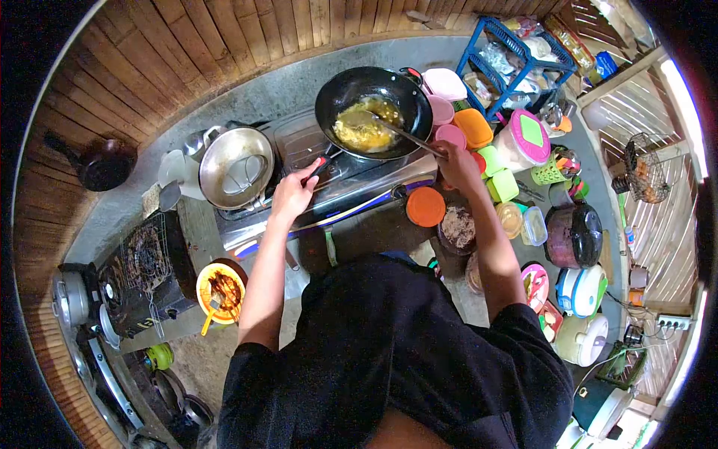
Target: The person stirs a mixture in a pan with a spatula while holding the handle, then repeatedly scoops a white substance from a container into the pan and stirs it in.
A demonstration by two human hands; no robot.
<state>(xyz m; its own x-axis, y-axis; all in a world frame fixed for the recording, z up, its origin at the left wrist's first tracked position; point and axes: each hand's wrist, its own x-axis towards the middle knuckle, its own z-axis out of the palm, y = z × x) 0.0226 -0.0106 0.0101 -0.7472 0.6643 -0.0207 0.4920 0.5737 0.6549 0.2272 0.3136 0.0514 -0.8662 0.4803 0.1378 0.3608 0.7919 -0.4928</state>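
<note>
Head view — hands (293, 197) partly hide spatula (405, 135), wok handle (321, 170).

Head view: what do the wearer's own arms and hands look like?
Black sleeves end around the elbows, part of a black top. Below them the forearms are bare. The left hand and right hand are bare too, with no glove or watch visible.

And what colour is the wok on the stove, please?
The wok is black, seen in the head view.

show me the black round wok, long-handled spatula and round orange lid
Black round wok (366, 84): head view, bare inner wall
Long-handled spatula (408, 136): head view, handle
Round orange lid (425, 206): head view, top face
</note>
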